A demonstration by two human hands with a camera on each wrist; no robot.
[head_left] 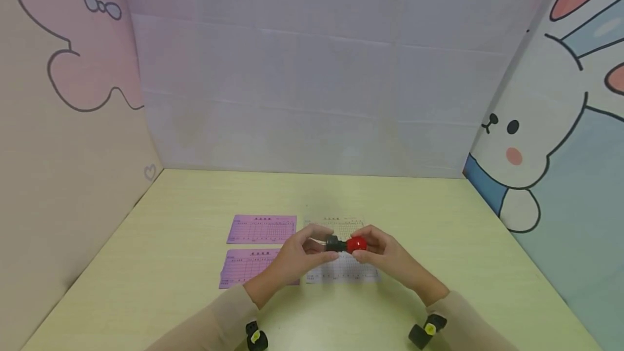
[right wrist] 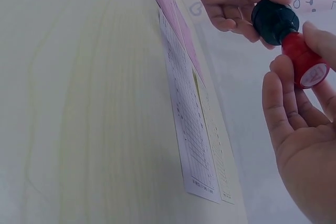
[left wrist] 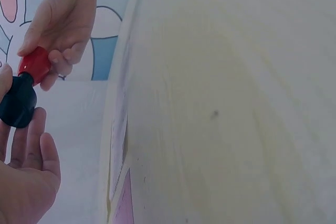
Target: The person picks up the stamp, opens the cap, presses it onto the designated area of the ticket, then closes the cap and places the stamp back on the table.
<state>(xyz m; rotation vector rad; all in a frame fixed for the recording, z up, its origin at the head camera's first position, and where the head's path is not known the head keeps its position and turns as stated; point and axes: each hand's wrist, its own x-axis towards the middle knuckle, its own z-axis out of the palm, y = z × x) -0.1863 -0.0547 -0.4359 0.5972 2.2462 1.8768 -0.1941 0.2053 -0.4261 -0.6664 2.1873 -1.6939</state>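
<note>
A stamp with a round red knob and a dark, wider end [head_left: 333,244] is held level above the paper forms, between both hands. My left hand [head_left: 304,248] pinches the dark end between thumb and fingers. At the other end, the red knob [head_left: 356,244] is gripped by my right hand [head_left: 385,251]. In the right wrist view, a pale round label [right wrist: 315,75] with a mark shows on the knob's tip. The left wrist view shows the dark part [left wrist: 18,102] resting against the left fingers; its end face is hidden.
Two purple printed forms [head_left: 261,229] lie at the left of the table [head_left: 419,205], one behind the other. Beside them are a yellowish form [head_left: 317,222] and a white form [head_left: 341,272], partly covered by the hands. Cartoon-printed side walls and a pale back wall [head_left: 312,80] surround the table.
</note>
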